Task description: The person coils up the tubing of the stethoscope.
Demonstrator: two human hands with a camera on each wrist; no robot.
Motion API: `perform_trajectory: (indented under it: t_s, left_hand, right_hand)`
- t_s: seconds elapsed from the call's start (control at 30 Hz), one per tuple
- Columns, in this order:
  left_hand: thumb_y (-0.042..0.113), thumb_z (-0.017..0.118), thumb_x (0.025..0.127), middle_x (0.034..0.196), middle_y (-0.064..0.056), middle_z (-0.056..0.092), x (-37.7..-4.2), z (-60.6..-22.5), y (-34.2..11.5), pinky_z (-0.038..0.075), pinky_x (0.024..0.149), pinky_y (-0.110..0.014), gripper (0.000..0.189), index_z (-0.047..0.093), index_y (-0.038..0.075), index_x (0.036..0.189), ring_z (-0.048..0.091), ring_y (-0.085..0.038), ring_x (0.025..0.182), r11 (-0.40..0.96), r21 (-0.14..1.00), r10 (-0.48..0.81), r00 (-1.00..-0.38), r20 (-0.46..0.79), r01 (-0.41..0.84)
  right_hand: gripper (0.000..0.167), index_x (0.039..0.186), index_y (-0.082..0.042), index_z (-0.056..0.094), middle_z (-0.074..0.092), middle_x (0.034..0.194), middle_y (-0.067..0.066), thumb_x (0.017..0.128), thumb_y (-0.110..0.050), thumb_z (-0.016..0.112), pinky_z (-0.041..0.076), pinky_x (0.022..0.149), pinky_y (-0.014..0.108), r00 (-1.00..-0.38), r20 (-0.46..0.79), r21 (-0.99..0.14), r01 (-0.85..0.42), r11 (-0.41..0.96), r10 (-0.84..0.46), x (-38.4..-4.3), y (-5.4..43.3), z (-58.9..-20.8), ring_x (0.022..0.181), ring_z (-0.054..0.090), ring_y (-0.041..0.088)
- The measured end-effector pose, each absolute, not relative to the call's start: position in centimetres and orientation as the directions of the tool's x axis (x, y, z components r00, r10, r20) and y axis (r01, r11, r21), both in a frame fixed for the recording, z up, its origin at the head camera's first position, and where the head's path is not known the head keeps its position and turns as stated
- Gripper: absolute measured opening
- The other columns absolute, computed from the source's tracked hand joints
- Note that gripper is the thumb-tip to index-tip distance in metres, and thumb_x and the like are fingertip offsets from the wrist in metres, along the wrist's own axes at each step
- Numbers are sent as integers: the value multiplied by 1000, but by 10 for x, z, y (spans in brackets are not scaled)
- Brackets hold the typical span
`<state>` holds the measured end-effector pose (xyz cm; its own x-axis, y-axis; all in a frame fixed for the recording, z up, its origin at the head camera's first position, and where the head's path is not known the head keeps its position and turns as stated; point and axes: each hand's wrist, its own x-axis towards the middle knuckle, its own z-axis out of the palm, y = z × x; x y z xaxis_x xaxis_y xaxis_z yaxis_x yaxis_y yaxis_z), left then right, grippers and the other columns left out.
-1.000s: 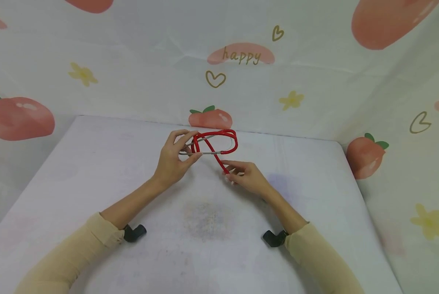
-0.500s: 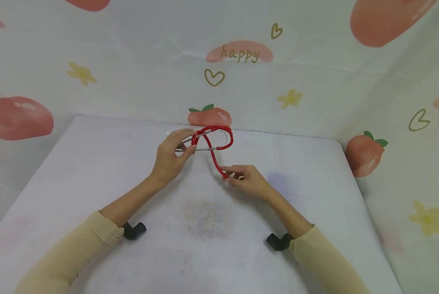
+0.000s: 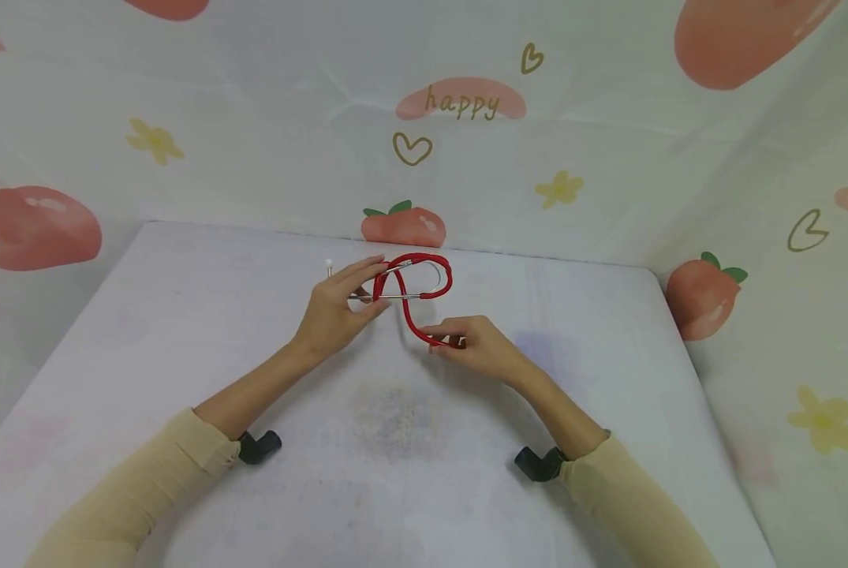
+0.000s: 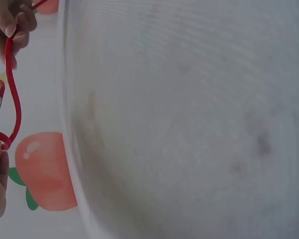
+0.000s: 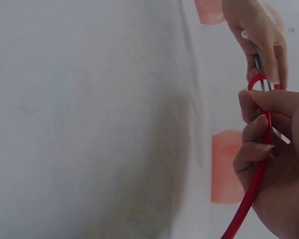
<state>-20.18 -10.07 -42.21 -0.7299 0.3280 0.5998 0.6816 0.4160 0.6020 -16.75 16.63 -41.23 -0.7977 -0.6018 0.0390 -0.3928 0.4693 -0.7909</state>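
Note:
A stethoscope with red tubing (image 3: 450,278) and metal ear tubes (image 3: 400,297) is held up over the table, its tubing looped beside the metal part. My left hand (image 3: 333,309) grips the ear tubes and the wrapped tubing between thumb and fingers. One white ear tip (image 3: 328,263) sticks up behind that hand. From the loop, a single length of red tube curves down to my right hand (image 3: 486,347), which pinches it. In the right wrist view the tube (image 5: 257,181) runs across the curled fingers and out of frame. The chest piece does not show.
The white-covered table (image 3: 395,489) has a brownish stain near its middle. Behind it hangs a white cloth (image 3: 289,173) printed with peaches, flowers and hearts. A black elbow-shaped piece (image 3: 260,447) sits at the left forearm, and another black piece (image 3: 539,465) at the right.
My right hand has shifted slightly right and down, and more tube now bends between it and the loop. An ear tip has come into view above my left hand, which stays nearly in place.

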Motion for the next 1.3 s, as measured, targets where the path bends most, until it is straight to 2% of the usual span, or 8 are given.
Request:
perform_trajectory:
  t_s: [0.1,0.17,0.53,0.7,0.83,0.97,1.1,1.3]
  left_hand:
    - [0,85,75,140,-6,58,-201,-423,-102,59,76,-29,66,61,5,135,69,-17,87,438,585,376,-730,570,683]
    - [-4,85,74,139,-8,59,-200,-423,-102,59,76,-30,67,61,4,135,69,-18,86,438,582,399,-728,557,686]
    - [1,85,76,136,-9,61,-198,-426,-102,58,77,-31,61,62,4,133,69,-21,94,443,577,417,-727,545,686]
    - [6,86,76,136,-8,61,-197,-427,-100,58,78,-30,60,63,4,131,66,-20,107,450,566,432,-723,539,691]
    - [6,87,74,135,-9,62,-195,-428,-99,58,78,-31,63,63,4,132,65,-21,109,458,553,442,-718,538,696]
    - [12,90,72,132,-8,64,-194,-429,-99,58,76,-30,67,63,5,132,67,-22,101,460,552,446,-718,534,696]
    - [19,93,68,128,-6,66,-193,-428,-97,58,75,-29,68,66,4,129,67,-19,95,451,557,444,-717,538,698]
    - [22,95,65,126,-5,67,-192,-429,-94,58,74,-29,69,67,4,126,66,-16,98,444,548,445,-705,552,709]
  right_hand:
    - [28,120,-9,73,69,89,-6,92,-9,71,48,59,24,-776,66,-781,-431,452,-627,-168,165,-409,67,54,13]
    - [26,118,-9,74,69,87,-6,92,-9,71,47,58,24,-768,79,-775,-448,446,-635,-168,165,-406,66,53,12]
    - [26,119,-10,74,72,91,-4,93,-12,70,46,58,24,-712,58,-739,-502,449,-700,-171,162,-386,66,52,11]
    - [26,120,-11,73,71,91,-3,95,-12,69,44,58,24,-685,84,-715,-547,435,-724,-173,159,-376,65,51,10]
    - [26,119,-12,74,66,83,-6,94,-12,70,42,56,24,-683,122,-709,-568,418,-720,-175,157,-371,62,47,9]
    - [25,117,-12,75,64,79,-10,93,-12,71,42,56,25,-676,170,-720,-582,378,-717,-176,157,-368,62,48,10]
    - [23,115,-11,76,67,82,-9,92,-11,72,44,57,25,-675,223,-722,-599,347,-703,-178,157,-366,65,52,10]
    - [26,117,-12,75,73,91,-6,91,-9,72,49,59,24,-702,231,-721,-589,366,-674,-180,154,-363,68,56,9]
